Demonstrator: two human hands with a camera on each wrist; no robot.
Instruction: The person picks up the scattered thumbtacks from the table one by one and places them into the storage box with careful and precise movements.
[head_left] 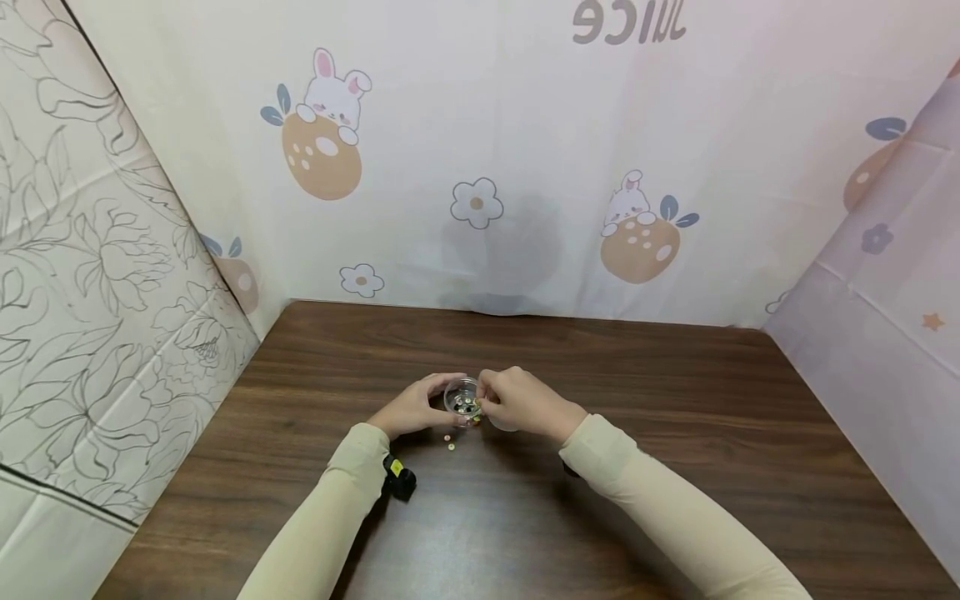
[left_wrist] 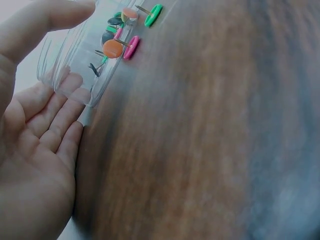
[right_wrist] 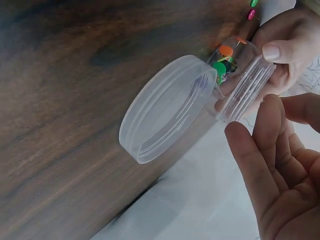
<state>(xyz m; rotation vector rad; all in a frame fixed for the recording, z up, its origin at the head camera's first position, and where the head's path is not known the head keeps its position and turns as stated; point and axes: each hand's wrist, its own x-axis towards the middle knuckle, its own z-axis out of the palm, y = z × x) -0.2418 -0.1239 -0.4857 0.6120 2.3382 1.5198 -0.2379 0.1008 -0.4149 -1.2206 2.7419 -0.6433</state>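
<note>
My left hand holds a small clear plastic jar on the table, thumb on the near side and fingers behind. Thumbtacks with orange, green and black heads lie inside the jar. Over its open mouth, my right hand has thumb and forefinger pinched together; a tiny yellowish bit shows there, apparently a thumbtack, mostly hidden by the fingertips. A translucent round lid lies beside the jar, partly under the right hand. On the jar's near side are a loose pink thumbtack and a green one.
The dark wood table reaches out on both sides of the hands. A printed curtain hangs along its back edge, with further cloth at the left and right. A black device is strapped at the left wrist.
</note>
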